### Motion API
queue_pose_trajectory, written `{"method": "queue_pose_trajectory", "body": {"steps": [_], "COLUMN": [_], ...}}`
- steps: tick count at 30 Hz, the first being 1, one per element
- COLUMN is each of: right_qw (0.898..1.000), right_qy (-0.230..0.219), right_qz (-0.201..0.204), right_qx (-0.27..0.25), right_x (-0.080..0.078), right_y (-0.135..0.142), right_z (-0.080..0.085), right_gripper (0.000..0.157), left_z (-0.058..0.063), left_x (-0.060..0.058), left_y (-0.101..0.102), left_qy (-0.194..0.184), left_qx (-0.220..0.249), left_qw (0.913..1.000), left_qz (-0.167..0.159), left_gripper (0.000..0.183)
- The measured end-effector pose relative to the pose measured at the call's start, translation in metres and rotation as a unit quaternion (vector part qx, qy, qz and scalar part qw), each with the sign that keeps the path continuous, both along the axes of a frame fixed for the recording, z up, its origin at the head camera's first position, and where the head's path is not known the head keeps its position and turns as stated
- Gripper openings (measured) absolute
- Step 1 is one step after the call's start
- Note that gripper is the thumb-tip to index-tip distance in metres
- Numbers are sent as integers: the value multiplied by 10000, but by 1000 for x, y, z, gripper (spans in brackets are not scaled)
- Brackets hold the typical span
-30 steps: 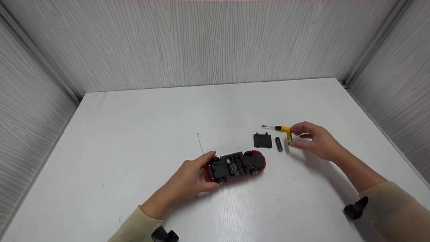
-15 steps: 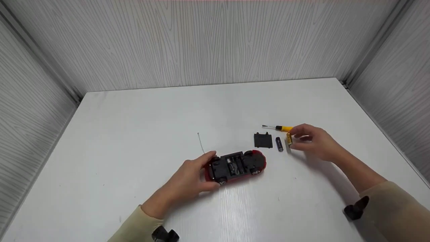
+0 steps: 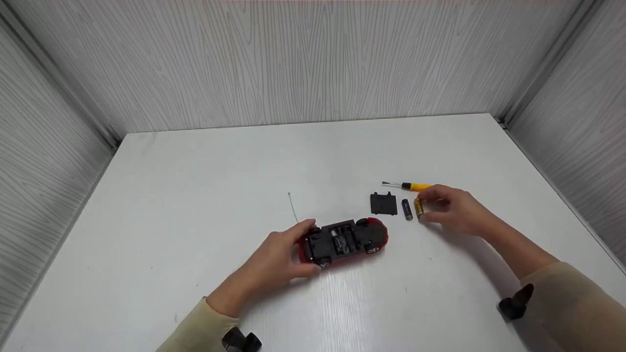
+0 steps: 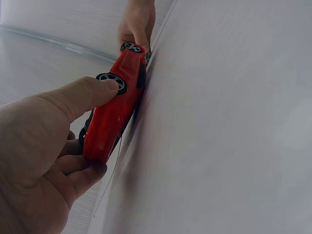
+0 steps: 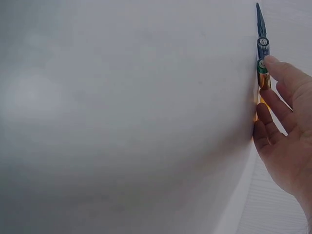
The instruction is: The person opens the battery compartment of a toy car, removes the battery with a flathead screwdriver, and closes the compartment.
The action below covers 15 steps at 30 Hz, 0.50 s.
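My left hand point(image 3: 274, 256) grips the rear or front end of a red toy car point(image 3: 337, 242), which lies upside down with its black underside up. Its battery compartment is uncovered, with a dark cylinder inside. In the left wrist view, the thumb presses by a wheel point(image 4: 113, 83) and fingers wrap the far side of the red body point(image 4: 114, 112). My right hand point(image 3: 457, 212) pinches a gold battery point(image 3: 419, 209) with a green end between thumb and fingers, low at the table. Close to its left lies a dark blue battery point(image 3: 407, 209).
Left of the batteries lies a black battery cover point(image 3: 383, 203). Behind them is a screwdriver point(image 3: 418, 187) with a yellow handle, its end near my right fingers. A thin wire antenna point(image 3: 292, 206) sticks out from the car. Grey wood-grain panels point(image 3: 303, 63) wall the white table point(image 3: 220, 166).
My right hand has brought the gold battery down and slightly left, beside the dark blue one. More of the screwdriver handle shows. The left hand and car have stayed in place.
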State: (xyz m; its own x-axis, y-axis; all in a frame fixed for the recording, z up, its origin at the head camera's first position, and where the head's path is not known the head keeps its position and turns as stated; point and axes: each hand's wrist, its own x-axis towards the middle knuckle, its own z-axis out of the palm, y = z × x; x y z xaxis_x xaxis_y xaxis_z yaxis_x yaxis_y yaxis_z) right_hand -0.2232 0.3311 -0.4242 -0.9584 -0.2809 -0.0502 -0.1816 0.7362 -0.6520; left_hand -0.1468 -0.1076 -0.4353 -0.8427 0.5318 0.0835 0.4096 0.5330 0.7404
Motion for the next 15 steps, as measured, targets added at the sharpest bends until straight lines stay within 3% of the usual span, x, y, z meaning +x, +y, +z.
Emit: {"method": "queue_pose_trajectory", "body": {"steps": [8,15], "right_qw": [9982,9882], "right_qy": [436,1030], "right_qz": [142,1028], "right_qx": [-388,-468], "right_x": [11,30], "right_y": [-16,-72], "right_z": [16,30], "right_gripper": [44,44], "left_z": [0,0], "left_x": [0,0], "left_y": [1,0], "left_qy": [-67,-5], "left_qx": [11,36], "left_qw": [10000,10000], "left_qz": [-8,-26], "left_gripper": [90,89]}}
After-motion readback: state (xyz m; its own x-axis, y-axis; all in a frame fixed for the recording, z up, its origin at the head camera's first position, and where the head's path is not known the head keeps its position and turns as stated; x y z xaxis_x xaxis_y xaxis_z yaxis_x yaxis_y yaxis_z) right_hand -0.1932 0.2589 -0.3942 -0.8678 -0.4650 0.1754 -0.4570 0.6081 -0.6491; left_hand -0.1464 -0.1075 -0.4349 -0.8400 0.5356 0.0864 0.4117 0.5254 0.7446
